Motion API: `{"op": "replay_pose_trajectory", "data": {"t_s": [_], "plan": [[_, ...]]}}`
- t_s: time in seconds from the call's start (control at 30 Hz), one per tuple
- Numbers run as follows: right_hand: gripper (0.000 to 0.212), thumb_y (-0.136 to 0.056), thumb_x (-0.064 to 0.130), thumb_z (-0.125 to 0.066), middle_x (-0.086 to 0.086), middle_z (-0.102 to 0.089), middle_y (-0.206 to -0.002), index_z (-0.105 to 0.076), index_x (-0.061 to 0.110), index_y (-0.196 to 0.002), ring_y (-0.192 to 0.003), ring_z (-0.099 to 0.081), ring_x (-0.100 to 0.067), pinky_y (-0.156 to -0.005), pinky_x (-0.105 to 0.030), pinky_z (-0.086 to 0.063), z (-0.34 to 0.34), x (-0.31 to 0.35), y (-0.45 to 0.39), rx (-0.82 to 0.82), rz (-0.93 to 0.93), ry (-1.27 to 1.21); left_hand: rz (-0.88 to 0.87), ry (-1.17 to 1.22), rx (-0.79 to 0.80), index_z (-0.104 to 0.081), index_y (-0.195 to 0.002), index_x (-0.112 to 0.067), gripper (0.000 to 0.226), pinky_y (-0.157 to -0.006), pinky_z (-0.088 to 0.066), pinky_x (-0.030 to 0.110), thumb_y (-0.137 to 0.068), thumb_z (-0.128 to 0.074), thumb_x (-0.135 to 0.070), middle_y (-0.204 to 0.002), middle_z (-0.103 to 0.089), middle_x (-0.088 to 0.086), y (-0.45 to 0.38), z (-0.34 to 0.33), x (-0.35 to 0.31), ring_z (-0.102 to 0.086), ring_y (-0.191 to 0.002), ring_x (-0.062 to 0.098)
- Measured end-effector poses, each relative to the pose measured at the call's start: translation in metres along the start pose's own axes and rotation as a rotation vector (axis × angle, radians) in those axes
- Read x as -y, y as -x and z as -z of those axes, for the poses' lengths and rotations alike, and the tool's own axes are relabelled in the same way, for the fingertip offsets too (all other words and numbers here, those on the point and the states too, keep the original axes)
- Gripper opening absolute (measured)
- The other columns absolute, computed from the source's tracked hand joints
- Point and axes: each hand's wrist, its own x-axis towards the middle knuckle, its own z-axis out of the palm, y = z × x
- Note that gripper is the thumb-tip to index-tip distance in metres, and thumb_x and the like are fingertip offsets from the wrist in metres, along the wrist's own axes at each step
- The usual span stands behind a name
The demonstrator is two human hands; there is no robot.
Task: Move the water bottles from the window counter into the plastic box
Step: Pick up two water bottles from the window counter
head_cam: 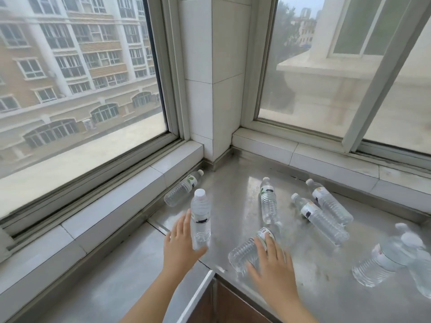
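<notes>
Fingers of the left hand (180, 243) are nearly straight, spread beside an upright bottle (200, 217) and touching it at most lightly — no grip shows. Those of the right hand (271, 264) lie flat and spread over a lying bottle (247, 251), pressing rather than clasping. Both stand on a steel counter (233, 199) in a corner between two windows (77, 73) and a tiled pillar (212, 78). Eight bottles in all: one upright, five plainly lying, two blurred at the right edge (384, 262).

Both forearms bare, no sleeves; left hand (178, 243), right hand (271, 266).
</notes>
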Motion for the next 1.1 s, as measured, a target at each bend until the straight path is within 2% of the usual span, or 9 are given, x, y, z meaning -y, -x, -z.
{"op": "replay_pose_trajectory", "data": {"t_s": [0.07,0.2,0.37,0.57,0.7,0.8,0.9,1.0,1.1], "plan": [[0.070,-0.093,0.060,-0.015,-0.016,-0.056,-0.135,-0.056,0.017,-0.129,-0.117,-0.059,-0.036,-0.093,-0.050,-0.047,-0.014,-0.009,-0.014,0.045,-0.025,-0.010,0.102,0.100,0.011,-0.008,-0.157,-0.025,0.117,-0.115,-0.027,0.039,-0.067,-0.075,-0.061,-0.161,-0.024,-0.007,-0.012,-0.010,-0.004,-0.024,-0.148,0.016],[0.066,-0.085,0.058,-0.046,-0.014,-0.042,-0.148,-0.049,0.020,-0.138,-0.129,-0.048,-0.032,-0.100,-0.048,-0.043,-0.029,-0.016,-0.035,0.088,-0.050,-0.057,0.342,0.380,-0.039,-0.015,-0.154,-0.032,0.116,-0.106,-0.041,0.046,-0.064,-0.085,-0.052,-0.154,-0.039,-0.006,-0.031,-0.029,-0.012,-0.042,-0.137,0.020],[0.077,-0.091,0.058,-0.046,-0.008,-0.003,-0.161,-0.013,0.024,-0.152,-0.146,-0.016,-0.024,-0.112,-0.035,-0.028,-0.034,-0.014,-0.052,0.121,-0.173,-0.246,0.418,0.710,0.011,-0.030,-0.138,-0.034,0.082,-0.095,-0.040,0.034,-0.077,-0.083,-0.025,-0.135,-0.052,-0.007,-0.046,-0.052,-0.013,-0.050,-0.128,0.019],[0.082,-0.088,0.053,-0.057,-0.002,0.011,-0.161,-0.013,0.024,-0.151,-0.138,-0.035,-0.022,-0.096,-0.037,-0.044,-0.043,-0.003,-0.067,0.151,-0.394,-0.560,0.451,0.826,0.023,-0.037,-0.125,-0.037,0.068,-0.093,-0.041,0.035,-0.078,-0.082,-0.019,-0.116,-0.058,-0.023,-0.056,-0.056,-0.010,-0.054,-0.118,0.015],[0.086,-0.086,0.042,-0.065,0.000,0.016,-0.160,-0.014,0.021,-0.151,-0.139,-0.032,-0.024,-0.084,-0.032,-0.045,-0.048,0.013,-0.080,0.079,-0.500,-0.728,0.447,0.825,0.035,-0.043,-0.123,-0.032,0.062,-0.091,-0.045,0.036,-0.077,-0.083,-0.019,-0.114,-0.062,-0.020,-0.065,-0.052,-0.008,-0.058,-0.114,0.019],[0.091,-0.082,0.030,-0.073,-0.004,0.011,-0.160,-0.016,0.018,-0.151,-0.136,-0.034,-0.027,-0.085,-0.035,-0.045,-0.052,0.025,-0.090,0.015,-0.651,-0.819,0.463,0.834,0.027,-0.046,-0.128,-0.025,0.061,-0.085,-0.051,0.034,-0.078,-0.082,-0.024,-0.111,-0.066,-0.014,-0.068,-0.047,-0.009,-0.063,-0.106,0.015],[0.105,-0.070,0.025,-0.083,-0.012,-0.009,-0.156,-0.014,0.023,-0.149,-0.127,-0.044,-0.034,-0.094,-0.043,-0.047,-0.057,0.029,-0.099,-0.063,-0.809,-0.930,0.522,0.881,0.014,-0.052,-0.124,-0.024,0.055,-0.079,-0.052,0.032,-0.078,-0.081,-0.029,-0.108,-0.069,-0.009,-0.066,-0.039,-0.015,-0.068,-0.095,0.014],[0.114,-0.063,0.015,-0.088,-0.013,-0.031,-0.145,-0.014,0.027,-0.149,-0.113,-0.055,-0.036,-0.092,-0.044,-0.048,-0.057,0.027,-0.103,-0.111,-0.930,-1.116,0.569,0.916,0.002,-0.055,-0.119,-0.028,0.052,-0.077,-0.054,0.034,-0.075,-0.083,-0.030,-0.106,-0.070,-0.006,-0.067,-0.033,-0.017,-0.070,-0.088,0.014],[0.120,-0.056,0.005,-0.089,-0.014,-0.040,-0.143,-0.016,0.026,-0.149,-0.115,-0.055,-0.036,-0.097,-0.049,-0.047,-0.057,0.022,-0.106,-0.125,-1.006,-1.249,0.553,0.866,0.019,-0.054,-0.119,-0.029,0.060,-0.077,-0.055,0.035,-0.069,-0.087,-0.037,-0.104,-0.071,-0.005,-0.066,-0.030,-0.012,-0.071,-0.084,0.011]]}}
